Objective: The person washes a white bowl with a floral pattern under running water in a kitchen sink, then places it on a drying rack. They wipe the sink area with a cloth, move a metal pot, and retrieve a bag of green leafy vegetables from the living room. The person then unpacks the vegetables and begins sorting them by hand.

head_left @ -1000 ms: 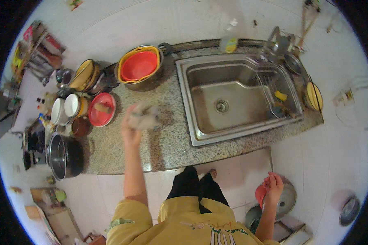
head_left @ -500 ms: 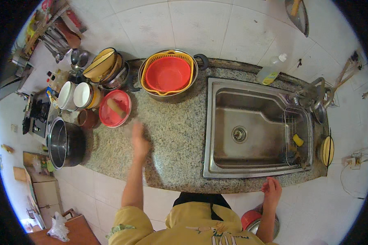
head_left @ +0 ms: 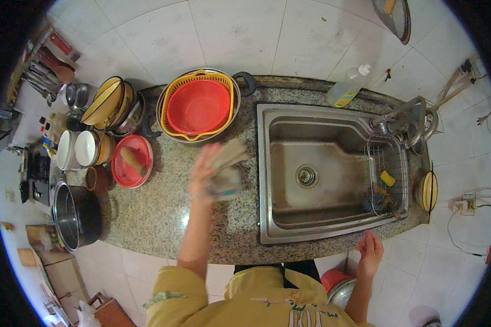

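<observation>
Left hand (head_left: 203, 171) blurred, fingers closed on a greyish cleaning cloth (head_left: 227, 161), cloth sticking out on the hand's right, over the granite countertop (head_left: 153, 218) between red strainer and sink; can't tell whether all of the cloth touches the stone. Right hand (head_left: 370, 252) half-open, fingers loosely bent, near the front right corner of the steel sink (head_left: 311, 150). Behind the cloth: steel pot (head_left: 218, 136) with yellow basket (head_left: 202, 75) nested in it, red bowl (head_left: 199, 107) inside that. Left of the cloth: red strainer (head_left: 117, 171) holding a light-brown cylindrical piece (head_left: 132, 161), white bowls (head_left: 85, 148) beyond it, dark pot (head_left: 87, 218) at counter's left end. Clear bottle (head_left: 347, 87) behind the sink, yellow sponge (head_left: 387, 178) in the sink's wire rack
</observation>
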Demonstrator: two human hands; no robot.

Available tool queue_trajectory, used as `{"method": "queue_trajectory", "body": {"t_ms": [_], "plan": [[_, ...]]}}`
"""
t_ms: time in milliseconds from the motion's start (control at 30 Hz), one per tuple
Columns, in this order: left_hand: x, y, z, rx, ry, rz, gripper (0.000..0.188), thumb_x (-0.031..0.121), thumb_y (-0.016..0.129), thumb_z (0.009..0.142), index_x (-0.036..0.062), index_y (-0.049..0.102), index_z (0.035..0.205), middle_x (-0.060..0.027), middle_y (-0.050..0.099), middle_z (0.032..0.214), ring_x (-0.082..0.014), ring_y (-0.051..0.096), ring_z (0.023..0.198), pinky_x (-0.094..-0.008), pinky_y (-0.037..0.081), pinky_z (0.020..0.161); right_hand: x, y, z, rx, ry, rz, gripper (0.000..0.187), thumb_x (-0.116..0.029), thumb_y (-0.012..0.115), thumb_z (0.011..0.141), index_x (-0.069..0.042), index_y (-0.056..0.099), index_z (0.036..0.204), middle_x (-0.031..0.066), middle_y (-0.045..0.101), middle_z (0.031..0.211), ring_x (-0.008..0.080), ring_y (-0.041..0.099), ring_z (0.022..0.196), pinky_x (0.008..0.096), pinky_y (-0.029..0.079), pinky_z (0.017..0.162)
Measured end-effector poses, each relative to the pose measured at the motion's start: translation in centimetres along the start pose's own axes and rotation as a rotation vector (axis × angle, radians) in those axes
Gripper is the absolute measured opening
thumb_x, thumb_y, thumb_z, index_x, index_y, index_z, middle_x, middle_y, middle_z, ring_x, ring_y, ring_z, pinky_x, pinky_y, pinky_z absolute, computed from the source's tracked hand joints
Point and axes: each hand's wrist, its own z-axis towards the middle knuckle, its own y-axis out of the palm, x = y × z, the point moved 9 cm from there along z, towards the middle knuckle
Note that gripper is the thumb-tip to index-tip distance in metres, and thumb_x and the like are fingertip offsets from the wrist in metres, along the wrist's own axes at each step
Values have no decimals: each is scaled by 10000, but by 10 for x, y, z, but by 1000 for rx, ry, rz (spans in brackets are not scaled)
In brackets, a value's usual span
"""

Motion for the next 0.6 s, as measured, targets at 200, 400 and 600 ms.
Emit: {"method": "queue_trajectory", "body": {"t_ms": [200, 400, 600], "plan": [[113, -135, -147, 425, 132, 262, 648, 124, 435, 626, 18, 320, 1255, -173, 352, 1274, -349, 340, 1168, -478, 269, 967, 18, 48, 18, -145, 66, -15, 174, -153, 500, 836, -10, 566, 909, 43, 566, 679, 100, 524, 562, 223, 437, 521], [36, -69, -183, 236, 290, 1653, 587, -109, 301, 583, 2, 469, 1135, -186, 393, 1245, -296, 249, 1240, -422, 152, 1021, 13, 66, 27, -249, 50, -128, 164, -136, 480, 842, -14, 562, 914, 48, 568, 677, 106, 534, 565, 223, 443, 508], [-16, -25, -173, 169, 191, 1280, 604, -127, 268, 560, -12, 473, 1116, -172, 364, 1267, -292, 305, 1209, -363, 204, 1012, 26, 37, 45, -233, 92, -126, 161, -143, 487, 839, -18, 563, 907, 48, 565, 672, 102, 534, 561, 218, 437, 486]]}}
